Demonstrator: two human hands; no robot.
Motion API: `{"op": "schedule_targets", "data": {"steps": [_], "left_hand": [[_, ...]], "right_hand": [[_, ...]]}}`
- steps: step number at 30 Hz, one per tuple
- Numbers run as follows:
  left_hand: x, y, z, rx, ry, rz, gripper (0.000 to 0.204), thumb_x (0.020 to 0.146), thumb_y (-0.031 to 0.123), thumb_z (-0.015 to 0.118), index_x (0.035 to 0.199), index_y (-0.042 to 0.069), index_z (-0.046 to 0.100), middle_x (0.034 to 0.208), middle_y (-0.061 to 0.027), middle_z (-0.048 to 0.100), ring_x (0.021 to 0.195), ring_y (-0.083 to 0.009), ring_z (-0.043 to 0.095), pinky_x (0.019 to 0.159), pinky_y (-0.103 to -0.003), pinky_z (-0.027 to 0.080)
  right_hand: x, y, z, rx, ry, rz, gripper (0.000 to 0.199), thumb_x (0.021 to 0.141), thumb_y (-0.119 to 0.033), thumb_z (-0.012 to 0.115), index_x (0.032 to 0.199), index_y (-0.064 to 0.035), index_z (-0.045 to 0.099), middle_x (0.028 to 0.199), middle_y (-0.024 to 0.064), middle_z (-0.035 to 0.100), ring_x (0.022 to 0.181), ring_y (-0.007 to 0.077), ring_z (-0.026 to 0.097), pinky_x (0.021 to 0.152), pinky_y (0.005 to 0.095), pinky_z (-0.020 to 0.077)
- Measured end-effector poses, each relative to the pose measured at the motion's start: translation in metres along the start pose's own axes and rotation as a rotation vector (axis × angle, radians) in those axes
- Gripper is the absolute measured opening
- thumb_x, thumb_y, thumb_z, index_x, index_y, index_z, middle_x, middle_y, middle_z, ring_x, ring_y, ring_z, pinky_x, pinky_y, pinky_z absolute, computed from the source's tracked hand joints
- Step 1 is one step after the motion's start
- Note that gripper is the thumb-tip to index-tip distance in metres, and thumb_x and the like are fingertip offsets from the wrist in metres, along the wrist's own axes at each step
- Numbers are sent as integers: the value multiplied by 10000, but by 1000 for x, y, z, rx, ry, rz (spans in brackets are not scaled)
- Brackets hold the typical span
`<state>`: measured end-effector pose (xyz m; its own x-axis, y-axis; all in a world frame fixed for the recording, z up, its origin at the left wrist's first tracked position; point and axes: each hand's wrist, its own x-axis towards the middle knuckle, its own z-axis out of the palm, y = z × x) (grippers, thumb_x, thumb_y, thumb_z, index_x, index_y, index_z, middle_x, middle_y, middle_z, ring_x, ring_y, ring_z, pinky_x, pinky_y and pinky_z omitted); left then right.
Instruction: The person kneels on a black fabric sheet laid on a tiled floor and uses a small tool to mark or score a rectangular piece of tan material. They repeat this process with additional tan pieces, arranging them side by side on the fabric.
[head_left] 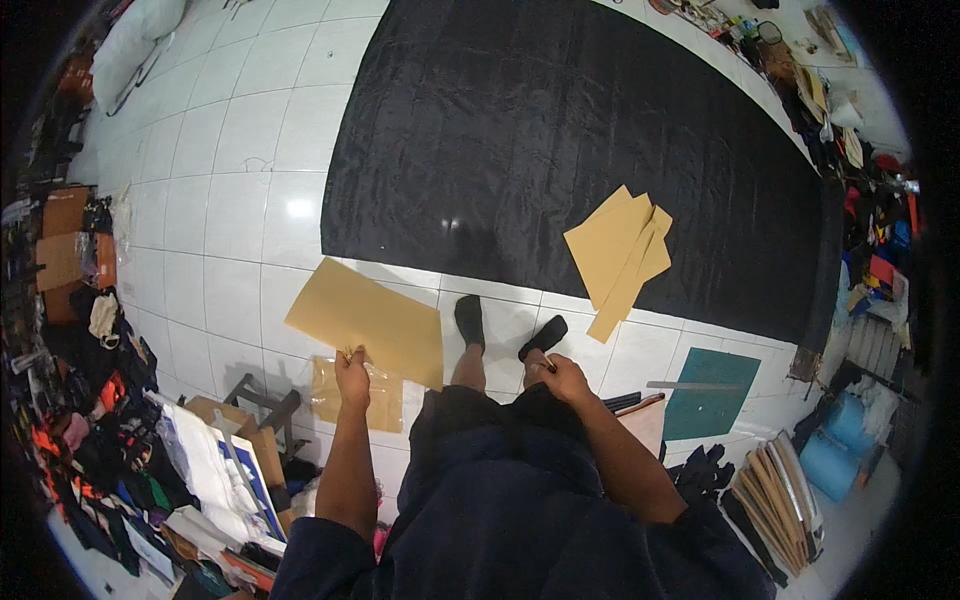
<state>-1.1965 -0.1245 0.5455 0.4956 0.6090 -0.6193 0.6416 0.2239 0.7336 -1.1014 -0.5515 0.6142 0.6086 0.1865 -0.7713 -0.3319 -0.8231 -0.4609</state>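
My left hand [352, 375] pinches the near edge of a large tan paper pattern sheet [368, 320] and holds it up over the white tiled floor. My right hand [564, 378] is closed around a small thin object, too small to name. A wide black fabric [570, 140] is spread on the floor ahead of me. A stack of tan paper pattern pieces [620, 255] lies on its near right part. My feet in black socks [470, 320] stand just before the fabric's edge.
A second tan sheet [385, 400] lies on the floor under my left hand. A green cutting mat [712, 395] with a metal ruler [695, 385] is at right. Clutter lines both sides: boxes and clothes [90, 400] at left, blue rolls [830, 450] and boards at right.
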Motion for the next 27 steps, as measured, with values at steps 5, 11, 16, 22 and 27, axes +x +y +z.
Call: {"op": "schedule_targets", "data": {"steps": [5, 11, 16, 22, 27], "left_hand": [[-30, 55, -7, -154, -86, -125, 170, 955, 155, 652, 894, 142, 493, 639, 68, 424, 436, -43, 346, 391, -237, 263], [-37, 90, 2, -341, -241, -169, 114, 946, 165, 621, 1020, 118, 547, 693, 49, 542, 445, -50, 408, 408, -215, 301], [-40, 113, 13, -524, -356, -213, 178, 940, 161, 566, 1104, 93, 572, 765, 21, 621, 458, -53, 454, 410, -210, 349], [-36, 106, 20, -544, -512, -287, 248, 897, 214, 576, 1102, 76, 600, 825, 1, 646, 535, -78, 530, 455, -216, 411], [-52, 124, 30, -569, -438, -338, 417, 884, 258, 562, 1210, 2, 610, 1055, -119, 705, 880, -240, 707, 776, -374, 598]], "right_hand": [[5, 0, 13, -46, 8, 40, 435, 959, -452, 609, 1028, -24, 622, 901, 235, 701, 925, 429, 679, 795, 504, 519], [51, 3, 38, 17, 35, 6, 550, 1038, -466, 466, 908, 21, 685, 886, 250, 700, 899, 430, 677, 814, 478, 514], [70, -24, 48, 111, 199, -103, 572, 1025, -510, 486, 1020, 33, 665, 986, 227, 709, 956, 407, 678, 848, 462, 511], [89, -12, 48, 743, -347, 49, 713, 929, -480, 688, 1373, 57, 536, 1277, 210, 656, 1139, 294, 650, 1017, 404, 492], [70, -19, 43, 243, -209, 126, 970, 837, -649, 719, 1460, 47, 456, 1415, 254, 550, 1275, 317, 576, 994, 458, 503]]}}
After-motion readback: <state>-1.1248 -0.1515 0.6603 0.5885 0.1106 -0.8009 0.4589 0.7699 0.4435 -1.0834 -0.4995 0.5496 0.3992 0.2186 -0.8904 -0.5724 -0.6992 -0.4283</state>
